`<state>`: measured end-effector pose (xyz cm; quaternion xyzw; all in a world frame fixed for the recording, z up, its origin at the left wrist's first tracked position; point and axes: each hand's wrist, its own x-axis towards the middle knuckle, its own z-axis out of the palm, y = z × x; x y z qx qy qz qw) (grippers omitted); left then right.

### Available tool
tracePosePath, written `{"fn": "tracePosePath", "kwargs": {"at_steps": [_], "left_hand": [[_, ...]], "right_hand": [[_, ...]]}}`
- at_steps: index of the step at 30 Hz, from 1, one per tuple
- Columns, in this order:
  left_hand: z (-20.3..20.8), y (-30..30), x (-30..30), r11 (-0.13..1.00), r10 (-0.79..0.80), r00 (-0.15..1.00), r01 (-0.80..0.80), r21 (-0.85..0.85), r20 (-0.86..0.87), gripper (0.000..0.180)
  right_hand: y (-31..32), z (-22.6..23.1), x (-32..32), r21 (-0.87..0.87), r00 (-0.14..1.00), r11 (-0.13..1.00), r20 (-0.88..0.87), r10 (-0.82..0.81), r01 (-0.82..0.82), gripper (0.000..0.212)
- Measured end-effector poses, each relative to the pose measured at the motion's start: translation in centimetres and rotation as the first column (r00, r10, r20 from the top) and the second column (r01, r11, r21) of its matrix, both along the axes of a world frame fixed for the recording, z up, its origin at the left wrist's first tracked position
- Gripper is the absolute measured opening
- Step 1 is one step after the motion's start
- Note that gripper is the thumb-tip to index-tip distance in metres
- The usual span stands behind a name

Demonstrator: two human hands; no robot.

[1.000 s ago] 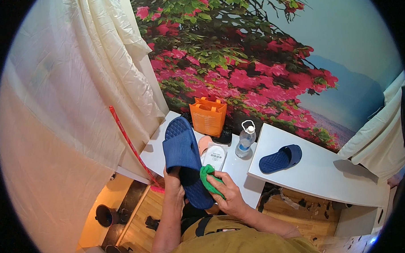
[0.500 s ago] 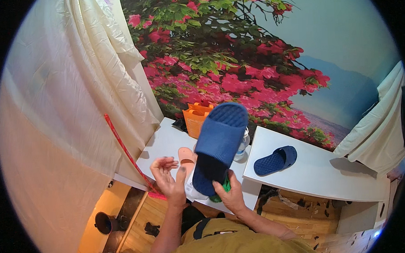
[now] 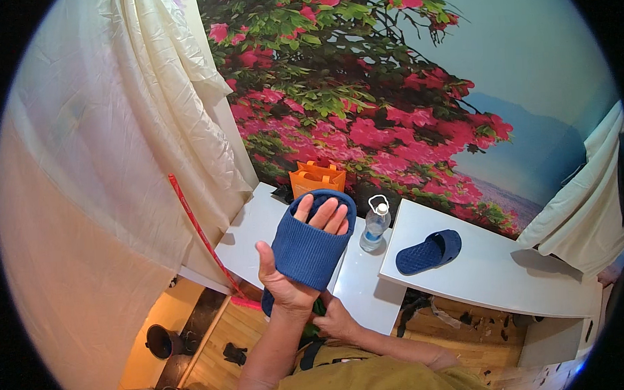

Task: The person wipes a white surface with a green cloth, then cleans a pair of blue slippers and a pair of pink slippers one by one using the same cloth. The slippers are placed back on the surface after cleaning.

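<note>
My left hand point(image 3: 289, 291) is pushed through the strap of a blue slide slipper point(image 3: 310, 255), and the slipper rides on it. Its fingertips stick out past the toe end of the strap, and the thumb stands apart at the left. Just below the slipper, my right hand point(image 3: 337, 322) is curled around a green object point(image 3: 319, 307), mostly hidden, whose kind I cannot make out. Whether that hand also touches the slipper's heel is hidden. A matching blue slipper point(image 3: 429, 251) lies at the right on a white table point(image 3: 507, 274).
Behind the slipper stand an orange bag point(image 3: 317, 180) and a clear plastic bottle point(image 3: 372, 228) on a lower white tabletop point(image 3: 363, 286). A red stick point(image 3: 202, 232) leans by the curtain point(image 3: 135, 146) at the left. Below are a dark bucket point(image 3: 162, 341) and scattered dark scraps.
My left hand has gone from free beside the slipper to inside its strap. The slipper has moved left and down; my right hand has drawn down and left from its heel.
</note>
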<state>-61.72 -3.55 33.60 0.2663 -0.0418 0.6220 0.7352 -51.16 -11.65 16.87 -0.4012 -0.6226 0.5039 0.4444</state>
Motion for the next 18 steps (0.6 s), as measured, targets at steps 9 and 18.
{"fn": "tracePosePath", "kwargs": {"at_steps": [9,18], "left_hand": [[-0.1,0.2,-3.2,0.994,0.112,0.974,-0.108,0.034,-0.196,0.142],[-0.8,-2.1,1.1,0.932,0.357,0.758,-0.254,0.258,-0.545,0.141]], "right_hand": [[1.6,4.3,5.2,-0.389,0.859,0.899,-0.37,-0.354,0.203,0.061],[3.9,14.8,1.2,0.618,0.836,0.671,0.041,-0.547,0.409,0.057]]}}
